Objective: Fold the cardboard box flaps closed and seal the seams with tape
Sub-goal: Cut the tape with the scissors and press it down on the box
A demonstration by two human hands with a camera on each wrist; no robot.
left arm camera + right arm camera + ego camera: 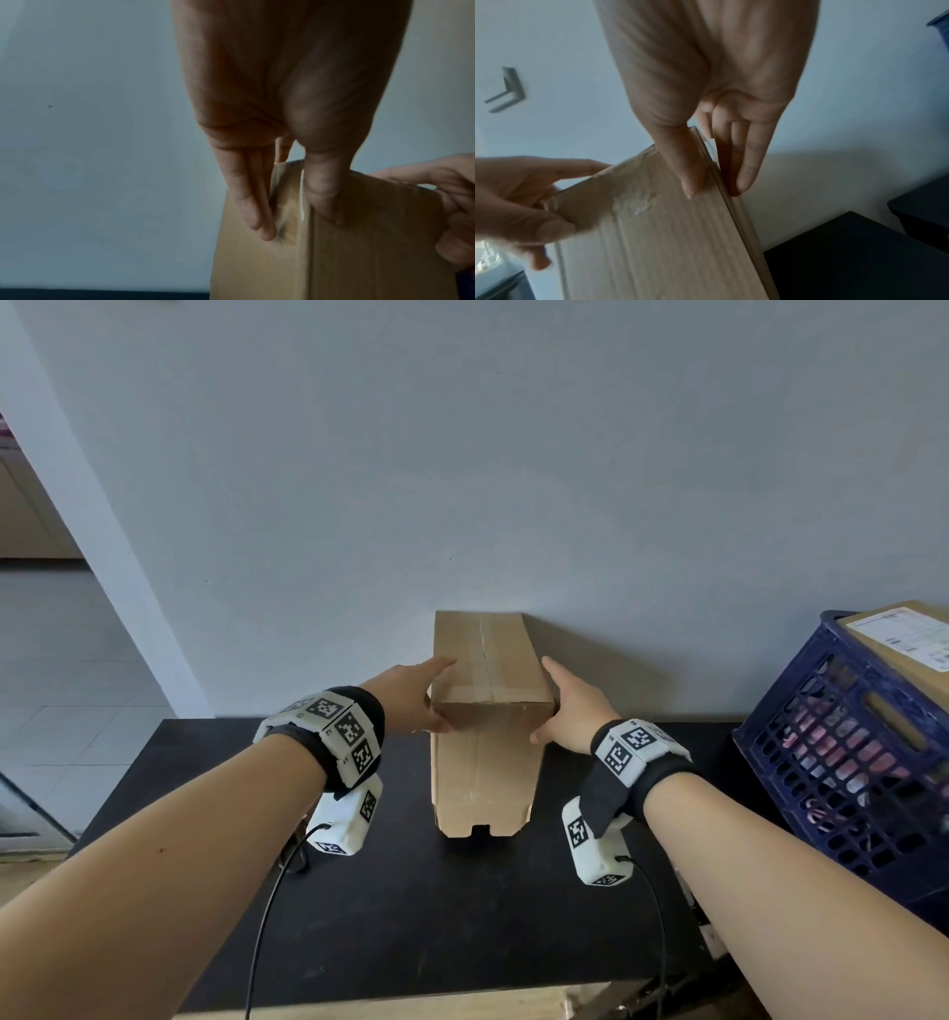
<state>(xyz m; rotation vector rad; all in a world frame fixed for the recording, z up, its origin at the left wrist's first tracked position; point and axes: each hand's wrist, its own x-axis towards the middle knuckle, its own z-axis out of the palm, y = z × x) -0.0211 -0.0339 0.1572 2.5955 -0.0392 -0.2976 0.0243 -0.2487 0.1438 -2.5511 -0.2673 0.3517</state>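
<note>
Standing between both hands, cardboard box (488, 711): left hand (411, 695) and right hand (575, 711) gripping its upper corners.

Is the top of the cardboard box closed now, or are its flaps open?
Closed. The top flaps of the cardboard box lie flat and meet along a centre seam; whether tape covers it, cannot tell. The left hand and right hand hold its sides.
</note>
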